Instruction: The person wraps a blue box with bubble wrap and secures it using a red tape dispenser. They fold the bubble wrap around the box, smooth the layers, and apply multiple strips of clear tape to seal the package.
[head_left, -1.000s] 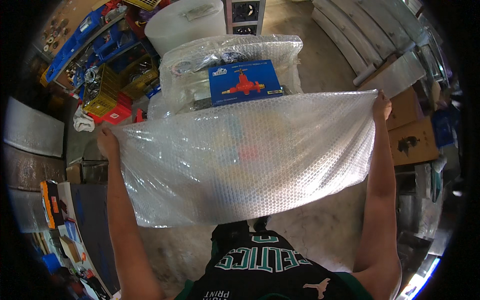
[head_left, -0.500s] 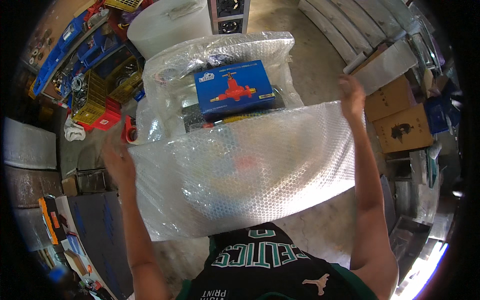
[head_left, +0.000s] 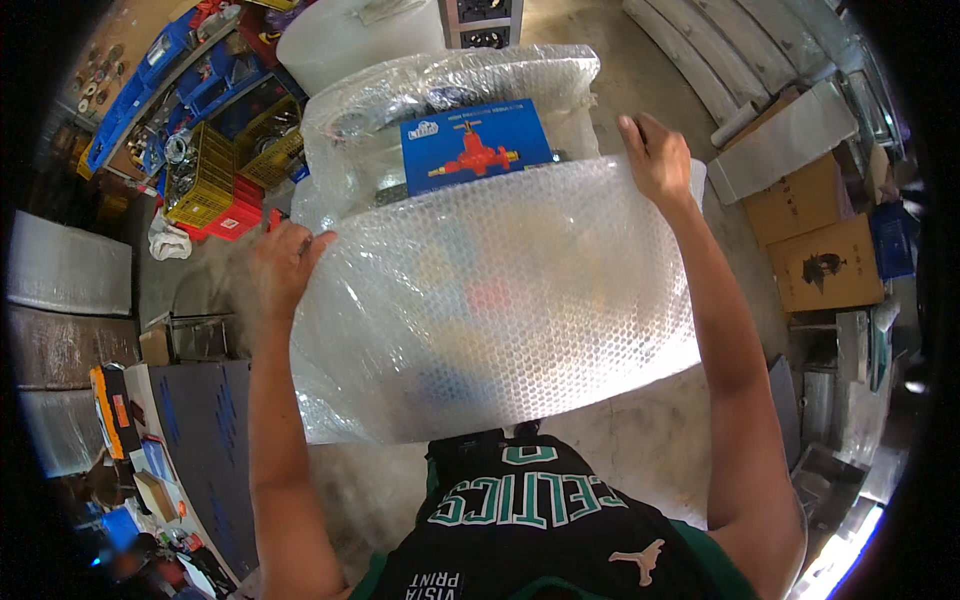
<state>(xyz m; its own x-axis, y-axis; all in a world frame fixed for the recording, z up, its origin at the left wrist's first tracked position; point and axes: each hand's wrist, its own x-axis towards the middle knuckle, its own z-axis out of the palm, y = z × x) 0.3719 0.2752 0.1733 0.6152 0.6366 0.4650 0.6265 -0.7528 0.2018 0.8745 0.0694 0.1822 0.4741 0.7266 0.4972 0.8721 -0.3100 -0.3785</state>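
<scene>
A wide sheet of bubble wrap (head_left: 500, 330) spans the space before me, and colours of things beneath show blurred through it. My left hand (head_left: 285, 265) is closed at its far left corner, thumb along the edge. Curled at the far right part of that edge is my right hand (head_left: 660, 165), closed on the wrap. Just beyond the edge lies a blue box (head_left: 475, 145) with a picture of a red gas regulator. The wrap covers its near part. More crumpled bubble wrap (head_left: 350, 125) surrounds the box on its far and left sides.
A big roll of bubble wrap (head_left: 350, 40) stands at the far left. Yellow crates (head_left: 200, 180), a red crate (head_left: 232, 208) and blue bins (head_left: 205, 85) fill the left side. Cardboard boxes (head_left: 830, 262) and wrapped long pieces (head_left: 705, 60) are on the right.
The wrap's far edge has moved away from me, over more of the blue box. Both hands have shifted inward, and my left hand, blurred before, is now on the left corner.
</scene>
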